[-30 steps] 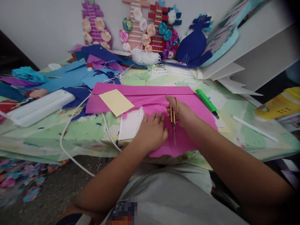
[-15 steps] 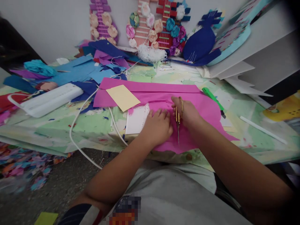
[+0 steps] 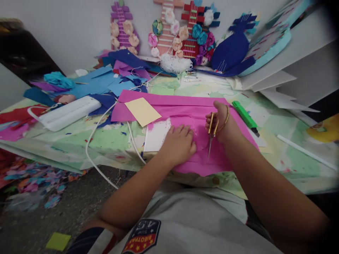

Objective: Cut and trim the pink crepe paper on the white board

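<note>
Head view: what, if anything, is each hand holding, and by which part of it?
The right hand holds slim gold-handled scissors by their handles. The left hand lies flat on the bright pink sheet, gripping nothing.

Overlaid with a blotched green cover (image 3: 79,151), on the counter (image 3: 113,141). Carries a magenta sheet (image 3: 182,110) reaching the front edge, and a white panel (image 3: 155,137) partly hidden beneath it. Holds a green cutter (image 3: 243,113) along the sheet's right side, with a thin white stick (image 3: 304,151) farther right. Bears a white power strip (image 3: 72,112) and blue sheets (image 3: 91,83) at left.
</note>
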`<state>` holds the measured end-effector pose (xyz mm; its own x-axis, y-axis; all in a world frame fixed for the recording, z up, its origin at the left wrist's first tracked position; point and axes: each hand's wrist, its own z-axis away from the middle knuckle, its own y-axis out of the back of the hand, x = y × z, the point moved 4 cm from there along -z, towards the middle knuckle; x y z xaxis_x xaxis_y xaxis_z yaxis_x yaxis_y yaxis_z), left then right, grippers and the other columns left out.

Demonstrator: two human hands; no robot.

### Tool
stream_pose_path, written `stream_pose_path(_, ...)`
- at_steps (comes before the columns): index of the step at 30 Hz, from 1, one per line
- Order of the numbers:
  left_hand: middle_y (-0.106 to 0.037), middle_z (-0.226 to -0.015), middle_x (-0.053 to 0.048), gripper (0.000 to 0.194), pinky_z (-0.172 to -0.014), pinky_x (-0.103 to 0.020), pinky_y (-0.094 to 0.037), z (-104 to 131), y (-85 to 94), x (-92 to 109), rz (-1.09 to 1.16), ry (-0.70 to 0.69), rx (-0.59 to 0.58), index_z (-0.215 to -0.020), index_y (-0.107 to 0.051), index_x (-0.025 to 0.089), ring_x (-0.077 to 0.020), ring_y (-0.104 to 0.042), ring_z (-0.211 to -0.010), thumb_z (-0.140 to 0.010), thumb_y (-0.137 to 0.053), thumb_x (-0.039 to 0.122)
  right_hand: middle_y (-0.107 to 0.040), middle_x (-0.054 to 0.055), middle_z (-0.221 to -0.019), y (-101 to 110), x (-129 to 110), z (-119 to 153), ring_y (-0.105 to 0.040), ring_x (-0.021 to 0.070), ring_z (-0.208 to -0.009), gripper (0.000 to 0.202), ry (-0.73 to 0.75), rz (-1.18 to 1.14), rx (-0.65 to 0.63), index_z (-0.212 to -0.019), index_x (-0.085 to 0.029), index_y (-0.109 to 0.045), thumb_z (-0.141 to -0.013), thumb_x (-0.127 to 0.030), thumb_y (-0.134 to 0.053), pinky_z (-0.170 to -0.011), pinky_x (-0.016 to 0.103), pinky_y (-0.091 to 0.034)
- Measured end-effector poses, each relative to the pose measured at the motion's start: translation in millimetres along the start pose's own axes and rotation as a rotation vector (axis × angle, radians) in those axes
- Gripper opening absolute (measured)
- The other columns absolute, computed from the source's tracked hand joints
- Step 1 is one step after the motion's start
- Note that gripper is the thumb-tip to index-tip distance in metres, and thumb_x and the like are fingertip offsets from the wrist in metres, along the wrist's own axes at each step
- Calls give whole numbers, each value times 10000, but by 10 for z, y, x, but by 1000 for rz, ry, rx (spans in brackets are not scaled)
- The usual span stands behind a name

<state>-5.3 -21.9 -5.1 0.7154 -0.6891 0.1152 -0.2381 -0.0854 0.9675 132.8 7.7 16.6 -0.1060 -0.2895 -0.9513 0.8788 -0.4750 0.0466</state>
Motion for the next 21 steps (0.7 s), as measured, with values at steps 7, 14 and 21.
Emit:
stream_pose_path(7, -406, -1305, -125, 558, -994, -472, -184, 37, 26, 19, 31, -28, -17, -1249, -405, 118, -289, -308, -1212, -812, -394, 465, -411, -19, -525, 54, -271, 70, -398, 82, -397, 381, 9, -41, -22, -635, -183, -453, -773, -532, -391, -380, 241, -353)
stream_pose_path(14, -440, -1265, -118, 505, -981, -466, -197, 52, 76, 44, 58, -87, -10, -1203, -457, 149, -294, -341, -1174, -777, -479, 419, -429, -22, -546, -46, -114, 72, -429, 84, -415, 383, 54, 66, -146, -639, -192, -462, -726, -564, -444, -410, 235, -387)
stream_pose_path(21, -479, -1209, -101, 432, -965, -449, -226, 47, 96, 34, 90, -92, -6, -1149, -496, 156, -279, -364, -1140, -786, -476, 389, -449, -22, -550, -168, -155, -29, -426, 73, -409, 367, 48, 73, -135, -646, -187, -473, -687, -550, -509, -394, 223, -378)
